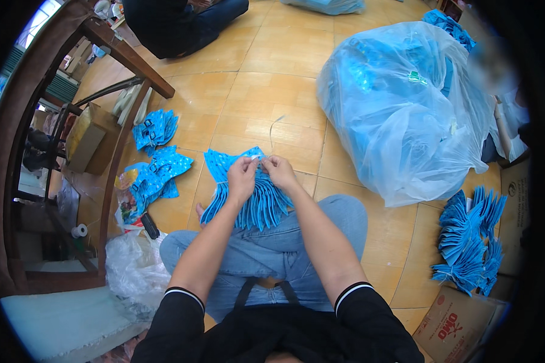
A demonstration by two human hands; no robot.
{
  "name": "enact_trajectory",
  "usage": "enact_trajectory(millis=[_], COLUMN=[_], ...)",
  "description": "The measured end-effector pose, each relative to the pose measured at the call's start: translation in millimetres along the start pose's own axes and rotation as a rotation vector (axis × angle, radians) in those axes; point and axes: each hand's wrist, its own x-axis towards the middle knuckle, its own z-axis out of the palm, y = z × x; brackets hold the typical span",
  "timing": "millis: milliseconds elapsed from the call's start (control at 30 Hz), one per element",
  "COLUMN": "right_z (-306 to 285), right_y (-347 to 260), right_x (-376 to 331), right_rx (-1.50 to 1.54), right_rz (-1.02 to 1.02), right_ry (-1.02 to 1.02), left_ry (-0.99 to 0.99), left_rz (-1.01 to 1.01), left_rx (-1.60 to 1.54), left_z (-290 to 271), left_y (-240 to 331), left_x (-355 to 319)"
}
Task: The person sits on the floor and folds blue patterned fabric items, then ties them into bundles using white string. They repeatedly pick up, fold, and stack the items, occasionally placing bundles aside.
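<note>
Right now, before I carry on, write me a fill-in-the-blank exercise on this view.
The left hand and right hand are at a pleated bundle coloured ____.
The large plastic bag lies on the bundle's ____ (left or right) side.
The short sleeves are ____, edged with a white stripe.

Missing words: blue; right; black.

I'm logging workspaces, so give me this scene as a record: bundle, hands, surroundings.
Bundle: blue, fanned edge toward the person's legs
Left hand: fingers bent at the bundle's top edge
Right hand: beside it, fingertips close to the left's
Grip: too small to make out
Left side: blue piles, clear plastic bag
Right side: large see-through bag, blue stacks, cardboard box
</note>
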Motion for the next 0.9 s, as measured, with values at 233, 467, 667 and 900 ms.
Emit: enact_trajectory(millis=[233, 467, 667, 900], right_z=[1, 9, 13, 17], right_y=[20, 21, 20, 14], right_x=[3, -13, -7, 1], right_rx=[-0.174, -0.554, -0.277, 0.125], right_rz=[0.154, 0.055, 0.134, 0.444], right_ry=[0.329, 0.433, 0.273, -0.077], left_ry=[0.208, 0.269, -0.081, 0.161], left_rz=[0.177, 0.296, -0.321, -0.329], left_rx=[0.171, 0.667, -0.025, 0.341], left_z=[-30, -86, -89, -73], left_y=[-3, -18, -20, -10], left_x=[-34, -26, -26, -60])
